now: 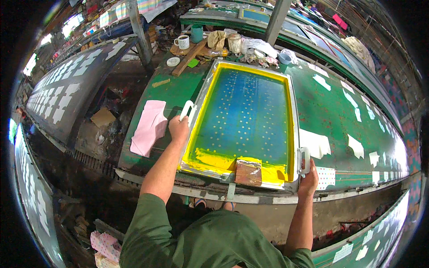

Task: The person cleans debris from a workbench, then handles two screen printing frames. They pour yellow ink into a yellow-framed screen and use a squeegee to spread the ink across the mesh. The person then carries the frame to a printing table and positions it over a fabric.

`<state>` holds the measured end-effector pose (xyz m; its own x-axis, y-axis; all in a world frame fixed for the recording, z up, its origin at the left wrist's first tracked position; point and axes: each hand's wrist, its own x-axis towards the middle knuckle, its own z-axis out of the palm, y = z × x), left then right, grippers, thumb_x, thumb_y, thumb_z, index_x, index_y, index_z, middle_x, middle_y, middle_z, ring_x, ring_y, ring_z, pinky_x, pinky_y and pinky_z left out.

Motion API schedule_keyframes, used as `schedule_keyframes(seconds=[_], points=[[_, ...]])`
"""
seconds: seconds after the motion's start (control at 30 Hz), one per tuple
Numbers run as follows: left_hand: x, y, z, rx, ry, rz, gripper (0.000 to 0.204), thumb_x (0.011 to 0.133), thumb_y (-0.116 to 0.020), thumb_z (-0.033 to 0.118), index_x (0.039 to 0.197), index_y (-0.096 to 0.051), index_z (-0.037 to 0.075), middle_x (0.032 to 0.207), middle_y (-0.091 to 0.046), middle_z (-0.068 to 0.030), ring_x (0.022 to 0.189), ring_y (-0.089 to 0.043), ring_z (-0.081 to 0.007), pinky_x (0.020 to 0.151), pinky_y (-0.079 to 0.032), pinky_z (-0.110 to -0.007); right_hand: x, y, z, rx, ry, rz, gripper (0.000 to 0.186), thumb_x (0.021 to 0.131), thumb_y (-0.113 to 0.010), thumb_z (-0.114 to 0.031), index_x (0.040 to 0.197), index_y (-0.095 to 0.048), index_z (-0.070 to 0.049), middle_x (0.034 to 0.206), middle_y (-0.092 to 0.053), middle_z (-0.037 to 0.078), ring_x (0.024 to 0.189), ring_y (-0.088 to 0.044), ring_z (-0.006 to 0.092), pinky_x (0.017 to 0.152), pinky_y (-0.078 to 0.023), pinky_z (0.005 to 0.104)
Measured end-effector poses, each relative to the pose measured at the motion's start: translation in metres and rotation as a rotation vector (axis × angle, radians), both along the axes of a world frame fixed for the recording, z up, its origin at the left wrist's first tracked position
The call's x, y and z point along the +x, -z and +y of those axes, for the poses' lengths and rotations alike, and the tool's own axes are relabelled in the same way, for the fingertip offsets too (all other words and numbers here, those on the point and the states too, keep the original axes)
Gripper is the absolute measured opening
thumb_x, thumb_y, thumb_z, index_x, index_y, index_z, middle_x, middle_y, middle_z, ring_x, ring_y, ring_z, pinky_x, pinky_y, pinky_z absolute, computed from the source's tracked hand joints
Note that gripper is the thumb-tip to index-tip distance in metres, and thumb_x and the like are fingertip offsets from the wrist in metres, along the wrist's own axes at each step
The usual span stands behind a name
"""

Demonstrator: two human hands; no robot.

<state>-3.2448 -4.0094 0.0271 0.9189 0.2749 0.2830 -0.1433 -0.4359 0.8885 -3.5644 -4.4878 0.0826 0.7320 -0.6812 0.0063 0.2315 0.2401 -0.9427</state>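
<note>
A screen printing frame (248,107) with blue-green mesh and many small pale dots lies on the green table (322,117). Yellow ink (210,161) coats its inner rim and pools along the near end. In that ink rests a squeegee (248,171) with a wooden block, near the frame's front edge. My left hand (178,129) is closed round the white handle on the frame's left side. Lower down on the right side, my right hand (309,179) grips the other white handle. A stack of pink cloth pieces (149,128) lies left of the frame.
White cut cloth pieces (314,144) are spread along the table to the right, one with coloured dots (325,177) beside my right hand. A mug (182,42), a wooden plank (190,57), jars and rags crowd the far end. More long tables (67,89) flank this one.
</note>
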Motion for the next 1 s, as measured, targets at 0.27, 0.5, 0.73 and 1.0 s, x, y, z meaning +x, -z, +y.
schedule_keyframes(seconds=[0.27,0.5,0.73,1.0], points=[[0.000,0.010,0.006,-0.002,0.004,0.045,0.027,0.094,-0.072,0.021,0.090,-0.074,-0.005,0.079,-0.072,-0.0212,0.075,-0.072,-0.0366,0.072,-0.052,-0.047,0.007,0.008,-0.005,0.013,-0.003,0.001,0.077,0.099,-0.067,-0.034,0.158,-0.043,0.009,0.142,-0.064,0.022,0.129,-0.061,0.0292,0.112,-0.044,0.0447],[-0.010,0.001,0.006,0.001,0.016,0.014,0.025,0.095,-0.072,0.018,0.089,-0.072,-0.006,0.077,-0.072,-0.0173,0.070,-0.069,-0.0303,0.069,-0.050,-0.044,0.007,0.016,-0.005,0.071,-0.006,0.019,0.074,0.099,-0.067,-0.034,0.158,-0.047,0.005,0.140,-0.065,0.019,0.127,-0.061,0.0274,0.108,-0.046,0.0453],[-0.009,0.008,0.005,-0.087,0.006,0.012,0.025,0.096,-0.072,0.017,0.088,-0.072,-0.006,0.075,-0.071,-0.0156,0.068,-0.067,-0.0261,0.067,-0.049,-0.042,0.009,0.027,-0.006,0.100,0.000,0.073,0.074,0.097,-0.067,-0.036,0.158,-0.049,0.000,0.141,-0.066,0.016,0.128,-0.060,0.0260,0.106,-0.046,0.0460],[-0.012,-0.001,0.004,0.062,-0.032,0.010,0.028,0.094,-0.073,0.021,0.085,-0.071,-0.006,0.074,-0.071,-0.0206,0.070,-0.070,-0.0342,0.068,-0.050,-0.047,0.012,0.035,-0.006,0.118,-0.016,0.044,0.074,0.100,-0.063,-0.035,0.160,-0.045,0.005,0.142,-0.064,0.019,0.128,-0.061,0.0288,0.109,-0.045,0.0451]])
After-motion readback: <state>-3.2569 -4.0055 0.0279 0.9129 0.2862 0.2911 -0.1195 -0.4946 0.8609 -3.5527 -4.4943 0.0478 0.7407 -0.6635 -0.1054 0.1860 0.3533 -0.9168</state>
